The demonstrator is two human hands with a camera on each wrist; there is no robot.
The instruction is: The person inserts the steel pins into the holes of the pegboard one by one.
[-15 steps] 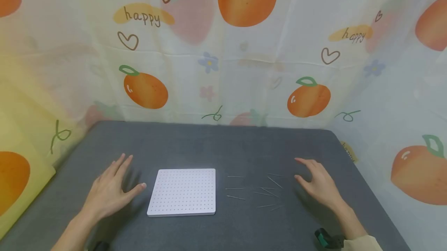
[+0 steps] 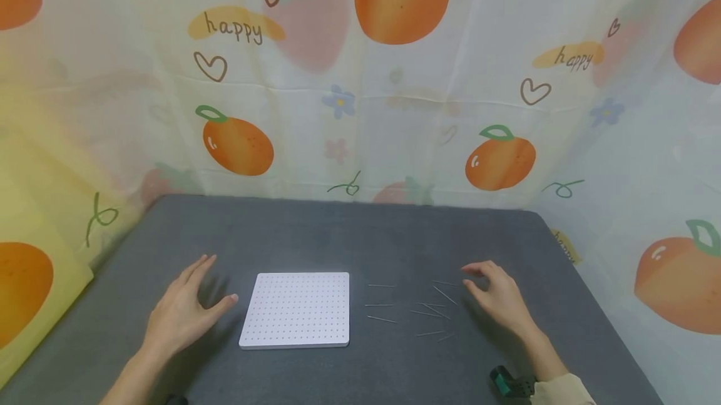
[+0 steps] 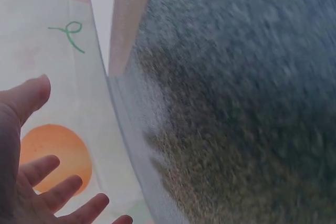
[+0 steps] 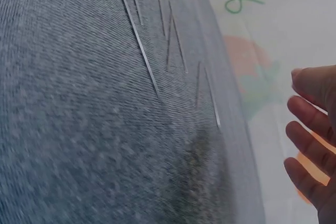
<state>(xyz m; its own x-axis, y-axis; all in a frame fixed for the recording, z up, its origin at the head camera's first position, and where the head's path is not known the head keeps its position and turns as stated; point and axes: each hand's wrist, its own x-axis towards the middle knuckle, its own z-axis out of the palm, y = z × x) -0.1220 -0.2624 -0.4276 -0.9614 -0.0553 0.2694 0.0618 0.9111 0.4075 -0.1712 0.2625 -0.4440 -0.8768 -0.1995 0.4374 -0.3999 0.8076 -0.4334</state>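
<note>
Right hand (image 2: 498, 298) now further left, closer to right-hand group of thin, straight, silvery metal pins (image 2: 445, 295); thumb-forefinger gap narrower than before, fingers loosely bent. Left hand (image 2: 183, 308) nearly unchanged, thumb and fingers spread, just beside left edge of white, square, dot-gridded board (image 2: 298, 311). Board and pins unmoved on dark grey table (image 2: 338, 236). Three pins beside board's right edge, long axes roughly parallel to table's far edge, nearest slanting slightly; right-hand group at mixed angles, some crossing.

One holey white board (image 2: 295, 310), two hands (image 2: 178, 317), one grey worktop (image 2: 338, 236), nine or ten skinny pins (image 4: 137, 35), hard to tell tbh.
</note>
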